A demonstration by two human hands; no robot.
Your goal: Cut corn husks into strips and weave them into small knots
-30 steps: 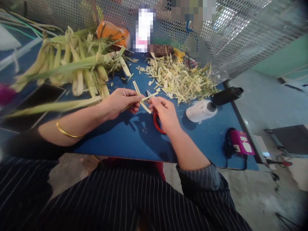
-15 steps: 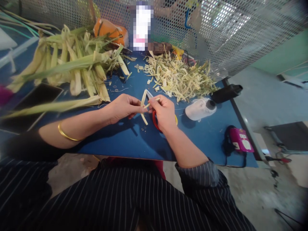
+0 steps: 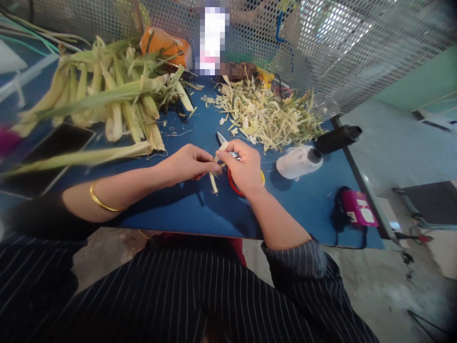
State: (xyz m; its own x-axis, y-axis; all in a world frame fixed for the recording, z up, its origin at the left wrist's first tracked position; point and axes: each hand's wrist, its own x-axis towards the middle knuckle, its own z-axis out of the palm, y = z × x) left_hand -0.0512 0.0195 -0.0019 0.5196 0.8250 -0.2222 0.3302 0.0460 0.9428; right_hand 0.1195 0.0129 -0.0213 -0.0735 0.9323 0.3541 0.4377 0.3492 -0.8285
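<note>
My left hand (image 3: 191,164) is closed, its thumb and fingers pinching a narrow pale plant strip (image 3: 213,183) whose lower end hangs below the fingertips. Close beside it, my right hand (image 3: 243,164) is closed too, thumb and forefinger on the upper part of the strip. Scissors (image 3: 222,138) with red and yellow handles show under my right hand, blades pointing away from me. Whether the palm grips them or they rest on the table is hidden. Beyond my hands lies a heap of cut pale shreds (image 3: 267,112).
A pile of pale green leafy stalks (image 3: 114,112) covers the left of the blue table (image 3: 171,205). A white wrapped thread cone (image 3: 298,163), a black cone (image 3: 339,138) and a magenta device (image 3: 359,208) with a cord stand right. Perforated metal sheeting (image 3: 332,47) rises behind.
The strip's upper end, raised in a bent peak before, has come down between my fingers. My hands have drawn closer together, and more of the scissors' blades and pivot shows.
</note>
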